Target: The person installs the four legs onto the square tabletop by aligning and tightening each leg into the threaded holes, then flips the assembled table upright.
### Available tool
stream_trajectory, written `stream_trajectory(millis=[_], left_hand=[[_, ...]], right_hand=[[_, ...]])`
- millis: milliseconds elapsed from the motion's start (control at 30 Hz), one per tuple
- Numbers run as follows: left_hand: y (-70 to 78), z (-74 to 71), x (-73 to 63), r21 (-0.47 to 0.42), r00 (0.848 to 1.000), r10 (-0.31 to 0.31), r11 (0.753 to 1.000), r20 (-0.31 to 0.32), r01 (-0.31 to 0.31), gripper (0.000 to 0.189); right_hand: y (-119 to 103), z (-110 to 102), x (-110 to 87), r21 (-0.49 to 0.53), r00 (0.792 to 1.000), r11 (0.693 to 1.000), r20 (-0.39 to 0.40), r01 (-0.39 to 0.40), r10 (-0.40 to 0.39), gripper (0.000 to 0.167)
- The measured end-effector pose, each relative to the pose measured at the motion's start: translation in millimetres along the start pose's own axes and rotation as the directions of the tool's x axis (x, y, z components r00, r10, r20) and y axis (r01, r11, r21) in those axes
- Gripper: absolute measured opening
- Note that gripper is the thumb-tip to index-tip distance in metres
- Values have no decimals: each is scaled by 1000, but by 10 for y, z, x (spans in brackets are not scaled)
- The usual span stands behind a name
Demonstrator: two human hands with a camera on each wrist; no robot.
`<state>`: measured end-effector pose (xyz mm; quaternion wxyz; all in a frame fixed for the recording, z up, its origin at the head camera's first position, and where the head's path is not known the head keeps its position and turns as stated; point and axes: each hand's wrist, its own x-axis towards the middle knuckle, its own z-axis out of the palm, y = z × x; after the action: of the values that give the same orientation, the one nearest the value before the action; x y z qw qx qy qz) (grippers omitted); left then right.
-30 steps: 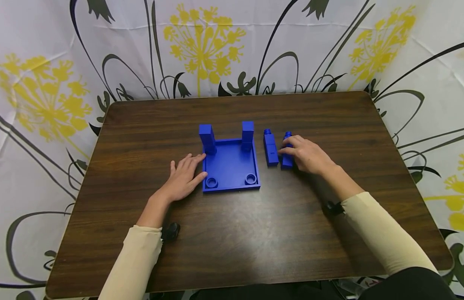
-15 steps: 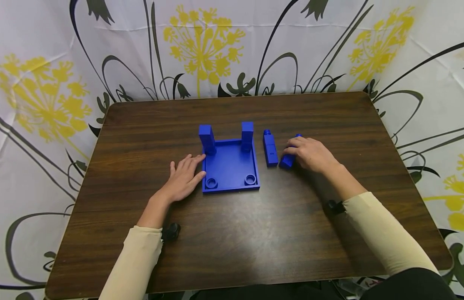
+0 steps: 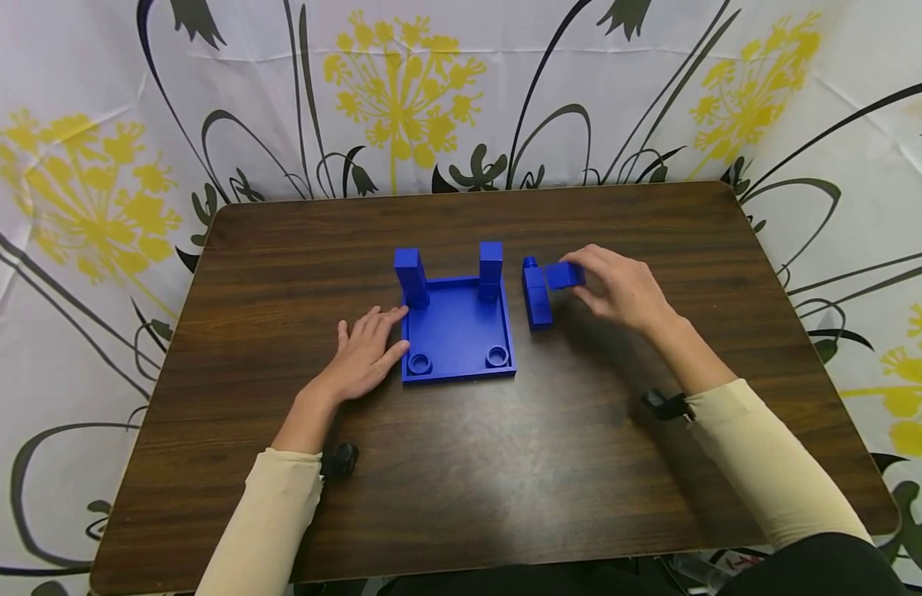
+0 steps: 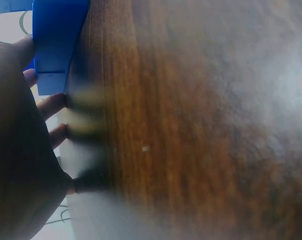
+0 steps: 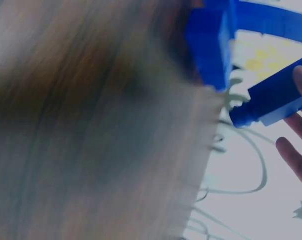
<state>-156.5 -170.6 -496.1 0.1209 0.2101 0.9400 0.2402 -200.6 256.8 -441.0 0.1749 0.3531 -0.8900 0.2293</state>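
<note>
My right hand (image 3: 619, 290) pinches a blue square leg (image 3: 564, 275) between thumb and fingers, lifted above the table. In the right wrist view this held leg (image 5: 280, 95) shows a narrower round knob at its end. Just left of it, another blue leg (image 3: 537, 296) lies on the table, knob pointing away. A blue square tabletop with a raised rim (image 3: 458, 331) lies beyond, two legs (image 3: 411, 277) standing at its far corners and round sockets (image 3: 420, 363) at its near ones. My left hand (image 3: 362, 356) rests with fingers spread, thumb and fingertips at the tabletop's left side.
The pieces lie on a dark wood-grain table (image 3: 461, 480) with rounded corners. A white curtain with yellow flowers (image 3: 405, 91) hangs right behind its far edge and along both sides. Each wrist wears a small black camera (image 3: 340, 460).
My right hand has picked the right-hand leg up off the table, turned it and raised it toward the other lying leg. The left hand and the tabletop stay in place.
</note>
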Motion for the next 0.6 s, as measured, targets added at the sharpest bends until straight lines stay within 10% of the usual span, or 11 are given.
stream_trajectory(millis=[200,600], left_hand=[[-5,-2,-1,-3,1000,2,1000,3,-2,60],[-20,1,0,7,1000,-5,1000,8,5,61]], right_hand=[[-280,40,171,209,997,978,-81,3,14,40],[-846,413,476,523,1000,852,15,-18,12,38]])
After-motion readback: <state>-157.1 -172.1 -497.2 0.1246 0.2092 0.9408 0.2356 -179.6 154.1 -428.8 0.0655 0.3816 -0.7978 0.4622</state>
